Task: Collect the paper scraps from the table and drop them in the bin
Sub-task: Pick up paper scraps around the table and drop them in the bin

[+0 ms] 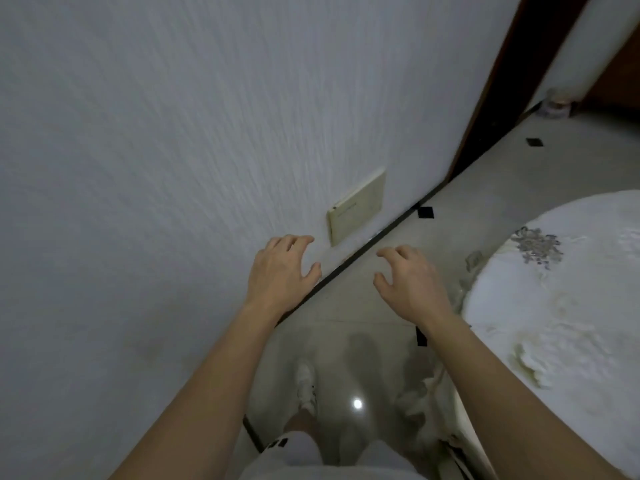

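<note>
1. left hand (282,271): stretched forward, palm down, in front of the pale wall (173,133); fingers spread and loosely bent, holding nothing.
2. right hand (412,282): stretched forward alongside, apart from the left, palm down above the tiled floor (363,317); fingers spread and slightly curled, holding nothing.
3. round table (571,306) at right, draped in a white lace cloth with a grey embroidered flower (536,249); close beside the right forearm.
4. paper scraps and bin: whereabouts not to be told from this view.
5. cream cover plate (358,206) low on the wall, just beyond the left fingertips.
6. white shoe (306,382) on the floor, between the forearms; black diamond inlay (425,212) near the wall's foot.
</note>
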`<move>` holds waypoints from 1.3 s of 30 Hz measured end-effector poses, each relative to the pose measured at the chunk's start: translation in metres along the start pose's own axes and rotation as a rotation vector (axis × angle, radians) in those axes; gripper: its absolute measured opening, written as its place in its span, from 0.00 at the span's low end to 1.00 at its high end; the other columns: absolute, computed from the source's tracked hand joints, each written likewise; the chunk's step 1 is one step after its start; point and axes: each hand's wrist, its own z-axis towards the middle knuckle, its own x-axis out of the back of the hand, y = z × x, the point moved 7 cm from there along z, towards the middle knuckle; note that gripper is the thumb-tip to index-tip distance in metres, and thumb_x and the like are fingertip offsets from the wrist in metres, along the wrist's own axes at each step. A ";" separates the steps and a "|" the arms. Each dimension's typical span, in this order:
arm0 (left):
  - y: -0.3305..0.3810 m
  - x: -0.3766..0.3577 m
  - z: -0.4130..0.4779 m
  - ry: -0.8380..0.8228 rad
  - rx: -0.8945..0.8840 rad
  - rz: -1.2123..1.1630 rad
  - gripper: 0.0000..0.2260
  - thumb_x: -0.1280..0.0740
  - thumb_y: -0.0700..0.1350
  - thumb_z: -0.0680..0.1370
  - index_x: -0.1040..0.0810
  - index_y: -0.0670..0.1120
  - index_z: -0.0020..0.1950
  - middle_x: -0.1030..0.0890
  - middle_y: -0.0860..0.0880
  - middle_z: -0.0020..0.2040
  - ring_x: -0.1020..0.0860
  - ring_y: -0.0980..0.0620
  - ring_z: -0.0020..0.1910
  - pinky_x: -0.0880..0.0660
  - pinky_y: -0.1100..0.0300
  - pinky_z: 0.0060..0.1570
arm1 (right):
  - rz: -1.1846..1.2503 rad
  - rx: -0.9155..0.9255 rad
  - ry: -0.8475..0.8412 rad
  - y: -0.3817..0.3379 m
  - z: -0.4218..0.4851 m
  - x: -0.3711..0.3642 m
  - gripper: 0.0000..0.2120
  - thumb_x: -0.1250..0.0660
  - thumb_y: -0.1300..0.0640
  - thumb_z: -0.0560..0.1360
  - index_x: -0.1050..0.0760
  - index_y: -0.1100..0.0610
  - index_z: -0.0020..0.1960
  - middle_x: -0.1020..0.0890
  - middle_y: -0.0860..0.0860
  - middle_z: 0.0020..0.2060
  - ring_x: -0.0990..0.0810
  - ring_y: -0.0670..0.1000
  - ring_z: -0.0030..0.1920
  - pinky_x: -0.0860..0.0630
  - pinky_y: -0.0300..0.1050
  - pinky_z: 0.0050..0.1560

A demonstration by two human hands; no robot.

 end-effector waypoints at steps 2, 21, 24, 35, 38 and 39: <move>0.009 -0.011 0.027 -0.025 -0.066 -0.013 0.24 0.41 0.58 0.75 0.24 0.46 0.65 0.19 0.46 0.57 0.23 0.44 0.54 0.24 0.49 0.49 | -0.009 -0.069 0.018 0.016 0.009 0.004 0.19 0.36 0.51 0.76 0.27 0.55 0.66 0.21 0.55 0.56 0.25 0.56 0.57 0.25 0.52 0.53; 0.243 -0.115 0.152 -0.368 -0.877 -0.354 0.22 0.40 0.56 0.75 0.23 0.46 0.62 0.20 0.46 0.56 0.24 0.42 0.56 0.23 0.48 0.52 | -0.178 -0.963 0.274 0.142 -0.091 0.088 0.20 0.38 0.49 0.78 0.29 0.51 0.68 0.23 0.52 0.62 0.27 0.56 0.62 0.26 0.52 0.57; 0.292 -0.124 0.120 -0.454 -1.010 -0.403 0.21 0.36 0.53 0.76 0.25 0.46 0.66 0.21 0.46 0.60 0.26 0.43 0.60 0.26 0.47 0.56 | -0.204 -1.127 0.317 0.145 -0.150 0.092 0.20 0.39 0.48 0.78 0.29 0.51 0.68 0.23 0.52 0.61 0.27 0.56 0.61 0.25 0.52 0.54; 0.387 -0.168 0.022 -0.601 -1.245 -0.336 0.21 0.35 0.54 0.78 0.28 0.49 0.69 0.23 0.49 0.64 0.27 0.45 0.63 0.27 0.48 0.58 | -0.141 -1.431 0.486 0.169 -0.316 0.090 0.18 0.33 0.53 0.74 0.25 0.55 0.63 0.20 0.55 0.53 0.24 0.60 0.53 0.23 0.56 0.48; 0.395 -0.179 0.014 -0.622 -1.228 -0.307 0.21 0.35 0.53 0.78 0.27 0.49 0.69 0.23 0.50 0.64 0.26 0.45 0.62 0.26 0.49 0.58 | -0.115 -1.451 0.496 0.187 -0.341 0.085 0.17 0.33 0.52 0.75 0.24 0.54 0.62 0.20 0.55 0.52 0.25 0.60 0.53 0.23 0.57 0.48; 0.398 -0.184 0.012 -0.633 -1.220 -0.291 0.21 0.35 0.54 0.78 0.28 0.49 0.69 0.23 0.50 0.65 0.26 0.46 0.62 0.26 0.49 0.58 | -0.095 -1.456 0.489 0.195 -0.348 0.083 0.17 0.33 0.52 0.75 0.24 0.53 0.62 0.21 0.55 0.52 0.25 0.60 0.53 0.24 0.57 0.49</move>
